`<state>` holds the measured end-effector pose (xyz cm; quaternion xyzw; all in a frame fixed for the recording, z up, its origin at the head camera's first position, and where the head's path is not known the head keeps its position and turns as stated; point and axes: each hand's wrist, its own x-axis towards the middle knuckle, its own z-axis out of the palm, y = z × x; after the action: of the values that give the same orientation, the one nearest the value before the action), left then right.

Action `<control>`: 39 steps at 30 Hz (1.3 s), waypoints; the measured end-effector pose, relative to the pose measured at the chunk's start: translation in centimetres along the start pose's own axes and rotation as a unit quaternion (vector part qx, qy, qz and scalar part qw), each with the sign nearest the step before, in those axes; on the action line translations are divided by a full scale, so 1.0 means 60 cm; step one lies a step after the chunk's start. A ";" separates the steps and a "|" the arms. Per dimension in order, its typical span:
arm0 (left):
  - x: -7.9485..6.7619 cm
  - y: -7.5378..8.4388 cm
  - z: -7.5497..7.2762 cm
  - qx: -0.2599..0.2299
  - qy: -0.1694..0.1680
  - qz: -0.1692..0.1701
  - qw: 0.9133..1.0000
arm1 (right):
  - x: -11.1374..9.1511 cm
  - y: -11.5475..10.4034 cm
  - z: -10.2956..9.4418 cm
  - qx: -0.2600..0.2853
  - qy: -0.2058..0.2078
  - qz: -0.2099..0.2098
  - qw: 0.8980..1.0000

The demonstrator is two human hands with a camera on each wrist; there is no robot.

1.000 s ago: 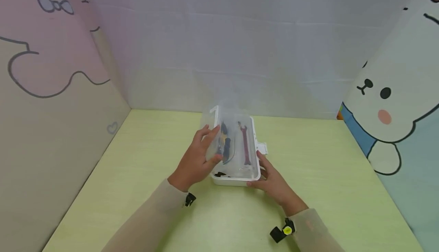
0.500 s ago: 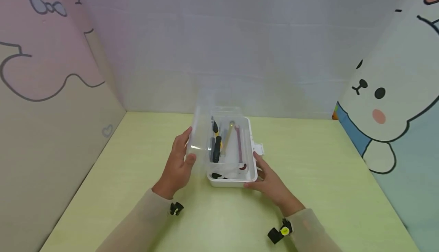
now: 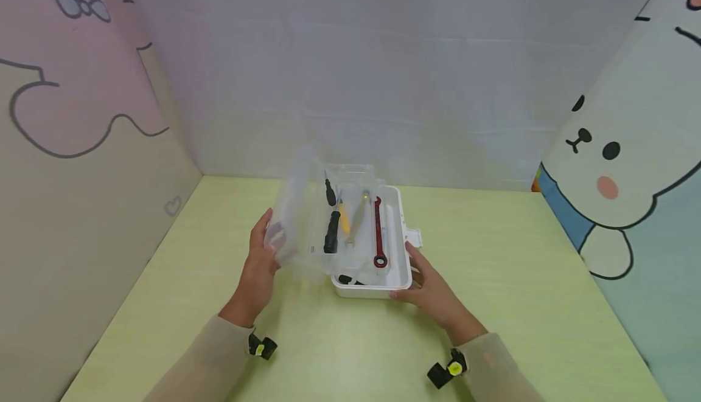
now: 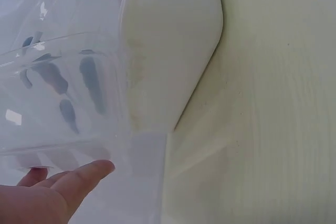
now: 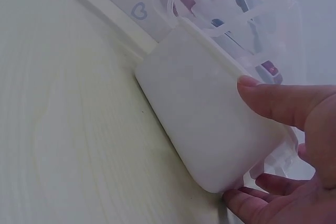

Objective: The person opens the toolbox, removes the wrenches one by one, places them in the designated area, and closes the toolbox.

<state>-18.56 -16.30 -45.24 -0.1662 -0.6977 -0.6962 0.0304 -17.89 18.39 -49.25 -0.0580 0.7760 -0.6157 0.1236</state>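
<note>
A white toolbox (image 3: 364, 292) stands on the table with its clear lid (image 3: 290, 213) swung up to the left. My left hand (image 3: 256, 277) grips the lid's outer edge; the left wrist view shows its fingers (image 4: 86, 178) against the clear plastic. My right hand (image 3: 435, 295) holds the box's front right corner, thumb (image 5: 268, 98) at the front rim and fingertips low on the side. A clear tray sits raised and shifted left over the base. It carries a red wrench (image 3: 378, 232), a metal wrench (image 3: 358, 218), a black-handled tool (image 3: 331, 232) and a yellow-handled one (image 3: 344, 216).
A white latch (image 3: 414, 237) sticks out from the box's right side. Black pieces (image 3: 347, 280) lie at the box's front. A pale green table (image 3: 520, 268) surrounds the box, with a plain back wall (image 3: 350, 86) and cartoon-printed side panels (image 3: 608, 165).
My left hand has moved left and down, swinging the lid further over. The clear tray with its tools has shifted left out of the base. My right hand stays at the corner.
</note>
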 end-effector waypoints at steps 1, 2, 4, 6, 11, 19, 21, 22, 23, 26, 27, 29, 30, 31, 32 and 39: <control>-0.002 0.001 -0.001 -0.022 0.003 -0.012 1.000 | 0.000 0.000 0.000 -0.001 0.002 0.003 1.000; -0.004 0.002 -0.002 -0.047 0.007 -0.021 0.999 | -0.001 -0.001 0.000 -0.003 0.003 0.006 1.000; -0.007 0.002 -0.004 -0.086 0.012 -0.034 0.996 | -0.002 -0.002 0.000 -0.006 0.006 0.013 1.000; -0.010 0.001 -0.006 -0.124 0.014 -0.038 0.991 | -0.003 -0.004 0.000 -0.008 0.007 0.015 1.000; -0.020 -0.009 -0.013 -0.186 0.025 -0.054 0.981 | -0.006 -0.007 0.000 -0.008 0.008 0.025 1.000; -0.029 -0.028 -0.027 -0.245 0.028 -0.082 0.966 | -0.008 -0.019 -0.001 0.005 0.000 0.020 1.000; -0.032 -0.029 -0.031 -0.255 0.028 -0.088 0.962 | -0.013 -0.034 0.002 0.015 -0.008 0.019 1.000; -0.034 -0.030 -0.033 -0.263 0.029 -0.093 0.960 | -0.016 -0.041 0.004 0.018 -0.012 0.021 1.000; -0.036 -0.031 -0.035 -0.271 0.030 -0.098 0.957 | -0.018 -0.048 0.006 0.018 -0.013 0.027 0.999; -0.042 -0.035 -0.038 -0.294 0.038 -0.114 0.948 | -0.019 -0.053 0.010 0.014 -0.010 0.032 0.999; -0.044 -0.038 -0.039 -0.302 0.040 -0.118 0.945 | -0.017 -0.048 0.010 0.012 -0.009 0.034 0.999; -0.047 -0.044 -0.040 -0.313 0.044 -0.123 0.941 | -0.012 -0.035 0.010 0.008 -0.004 0.034 0.999; -0.048 -0.047 -0.040 -0.318 0.047 -0.126 0.938 | -0.010 -0.029 0.009 0.008 0.000 0.032 0.999; -0.049 -0.050 -0.040 -0.326 0.054 -0.133 0.935 | -0.008 -0.022 0.009 0.008 0.003 0.030 1.000; -0.051 -0.053 -0.040 -0.330 0.061 -0.141 0.932 | -0.005 -0.016 0.008 0.008 0.006 0.028 1.000; -0.060 -0.076 -0.049 -0.358 0.129 -0.242 0.893 | -0.003 -0.007 0.007 0.012 0.007 0.023 1.000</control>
<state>-17.00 -19.73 -50.54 0.0996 -0.4099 -0.8998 -0.1110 -17.63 17.93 -48.89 -0.0347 0.7705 -0.6225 0.1330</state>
